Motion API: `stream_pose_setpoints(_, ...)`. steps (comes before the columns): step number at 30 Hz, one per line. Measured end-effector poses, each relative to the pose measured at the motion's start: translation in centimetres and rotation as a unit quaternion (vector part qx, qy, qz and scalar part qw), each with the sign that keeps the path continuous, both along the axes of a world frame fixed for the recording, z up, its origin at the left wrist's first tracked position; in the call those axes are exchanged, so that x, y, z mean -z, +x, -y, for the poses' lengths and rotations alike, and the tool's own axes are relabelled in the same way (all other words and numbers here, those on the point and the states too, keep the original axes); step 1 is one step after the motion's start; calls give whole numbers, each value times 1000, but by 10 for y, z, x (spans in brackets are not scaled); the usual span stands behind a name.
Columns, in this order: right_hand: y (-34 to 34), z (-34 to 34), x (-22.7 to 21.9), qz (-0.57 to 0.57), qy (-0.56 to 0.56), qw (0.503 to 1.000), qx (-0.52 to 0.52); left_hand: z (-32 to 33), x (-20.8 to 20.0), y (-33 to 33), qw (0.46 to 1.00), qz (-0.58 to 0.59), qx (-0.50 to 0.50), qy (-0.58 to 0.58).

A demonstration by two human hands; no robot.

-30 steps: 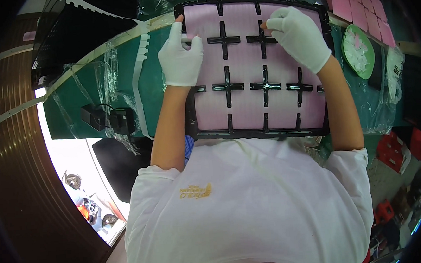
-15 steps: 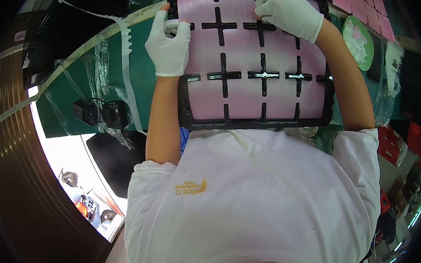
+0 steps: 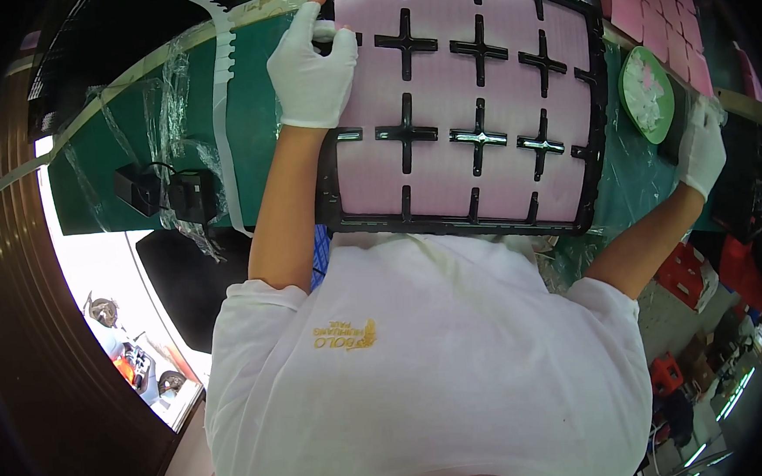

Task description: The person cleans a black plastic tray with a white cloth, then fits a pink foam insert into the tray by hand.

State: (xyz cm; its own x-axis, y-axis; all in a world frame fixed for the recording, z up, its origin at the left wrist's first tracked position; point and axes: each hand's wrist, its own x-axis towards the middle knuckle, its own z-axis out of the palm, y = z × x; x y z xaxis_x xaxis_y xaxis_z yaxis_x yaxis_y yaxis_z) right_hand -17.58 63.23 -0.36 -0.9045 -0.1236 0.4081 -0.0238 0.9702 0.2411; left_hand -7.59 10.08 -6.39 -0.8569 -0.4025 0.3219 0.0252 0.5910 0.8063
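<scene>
The black tray (image 3: 450, 227) lies on the green table (image 3: 261, 127) right in front of the wearer, its near rim close to the white shirt (image 3: 423, 349); I see pink sheeting (image 3: 444, 81) filling it, with black cross-shaped pieces (image 3: 406, 134) standing out in rows; my left hand (image 3: 313, 76), in a white glove, is at the tray's far left corner, thumb and forefinger parted about the rim (how firm that grip is, I cannot tell from here); my right hand (image 3: 703, 148) is well off to the right, reaching past the green dish (image 3: 666, 103) with its fingers bunched near the pink pieces (image 3: 651, 16); whether that grip has hold of anything, I cannot tell; white scraps (image 3: 645, 104) lie in the dish; leftward on the table I have a white toothed strip (image 3: 221, 117), crumpled clear plastic (image 3: 172, 102) and a black box-shaped block (image 3: 193, 195); a red box (image 3: 687, 279) sits lower right.
</scene>
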Motion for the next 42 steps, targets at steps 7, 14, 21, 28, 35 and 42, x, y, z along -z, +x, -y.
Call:
stream_pose_setpoints(7, 57, 55, 42, 61, -255, 956, 134, -2, -1, -2, 993, -2, -32, -115)
stream_pose_setpoints(14, 75, 91, 61, -73, -361, 924, 101, 6, -2, -32, 987, 27, -51, -149)
stream_pose_setpoints(21, 105, 90, 86, -143, -406, 902, 33, 11, -4, -43, 984, 45, -52, -162)
stream_pose_setpoints(28, 123, 89, 89, -84, -380, 921, -16, 9, -3, -41, 976, 53, -57, -203)
stream_pose_setpoints(35, 138, 83, 90, 8, -361, 931, 47, 5, -17, -37, 963, 29, -59, -260)
stream_pose_setpoints(42, 145, 84, 94, 41, -307, 950, 30, -18, -65, -26, 906, 81, 237, -340)
